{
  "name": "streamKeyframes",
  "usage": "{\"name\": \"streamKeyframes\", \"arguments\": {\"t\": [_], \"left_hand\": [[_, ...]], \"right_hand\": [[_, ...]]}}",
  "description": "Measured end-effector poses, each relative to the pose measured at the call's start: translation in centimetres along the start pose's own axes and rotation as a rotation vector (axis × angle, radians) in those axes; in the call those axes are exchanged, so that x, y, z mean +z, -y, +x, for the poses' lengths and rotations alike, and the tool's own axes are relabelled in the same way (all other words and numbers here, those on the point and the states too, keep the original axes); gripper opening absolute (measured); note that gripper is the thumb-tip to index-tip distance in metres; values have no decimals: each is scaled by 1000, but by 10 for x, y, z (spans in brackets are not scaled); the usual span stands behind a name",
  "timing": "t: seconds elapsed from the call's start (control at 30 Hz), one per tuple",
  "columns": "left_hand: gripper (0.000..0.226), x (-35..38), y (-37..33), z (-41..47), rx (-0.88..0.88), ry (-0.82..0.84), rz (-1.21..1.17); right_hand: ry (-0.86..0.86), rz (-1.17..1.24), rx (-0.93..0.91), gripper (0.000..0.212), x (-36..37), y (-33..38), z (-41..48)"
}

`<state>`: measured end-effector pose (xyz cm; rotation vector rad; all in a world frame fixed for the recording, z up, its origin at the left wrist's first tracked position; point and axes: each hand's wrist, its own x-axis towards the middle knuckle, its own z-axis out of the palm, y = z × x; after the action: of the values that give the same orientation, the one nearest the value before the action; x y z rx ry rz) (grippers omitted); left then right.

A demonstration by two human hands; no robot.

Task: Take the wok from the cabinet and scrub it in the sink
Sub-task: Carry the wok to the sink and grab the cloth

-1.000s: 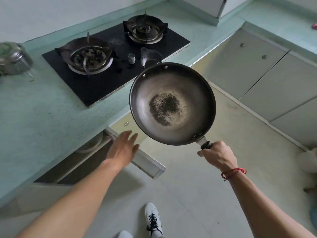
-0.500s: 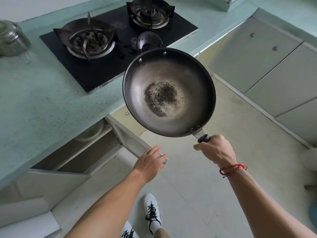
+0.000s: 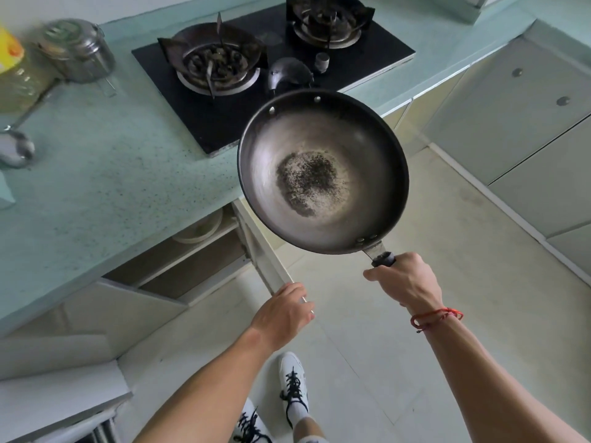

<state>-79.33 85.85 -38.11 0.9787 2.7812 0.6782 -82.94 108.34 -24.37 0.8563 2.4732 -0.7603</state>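
Note:
The wok (image 3: 323, 174) is a dark round pan with a burnt black patch in its middle. It hangs in the air over the counter's front edge and the floor. My right hand (image 3: 404, 279) is closed around its black handle, below and right of the pan. The cabinet (image 3: 179, 260) under the counter stands open, with shelves and a pale dish inside. Its white door (image 3: 265, 254) swings out toward me. My left hand (image 3: 283, 311) rests on the door's outer end, fingers curled over it. No sink is in view.
A black two-burner gas stove (image 3: 271, 75) sits on the green counter (image 3: 112, 174), with a small metal lid by its front. A steel pot (image 3: 80, 49), an oil bottle (image 3: 12, 71) and a ladle (image 3: 16, 148) lie at the left. Closed cabinets (image 3: 518, 123) line the right.
My left hand left the cabinet opening and came onto the outer end of the door. The wok stayed raised in my right hand, and my view shifted to the left.

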Motion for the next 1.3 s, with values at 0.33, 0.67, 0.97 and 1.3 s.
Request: {"name": "streamKeyframes", "arguments": {"t": [0.33, 0.67, 0.97, 1.3], "left_hand": [[11, -11, 22, -76, -286, -30, -109], [61, -50, 29, -120, -707, -19, -211], [43, -79, 88, -151, -865, -99, -115], [86, -114, 152, -165, -702, -19, 390]], "right_hand": [[50, 15, -56, 30, 29, 33, -22], [76, 3, -94, 33, 57, 61, -39], [93, -2, -143, 38, 70, 85, -45], [41, -20, -177, 40, 65, 110, -37]]}}
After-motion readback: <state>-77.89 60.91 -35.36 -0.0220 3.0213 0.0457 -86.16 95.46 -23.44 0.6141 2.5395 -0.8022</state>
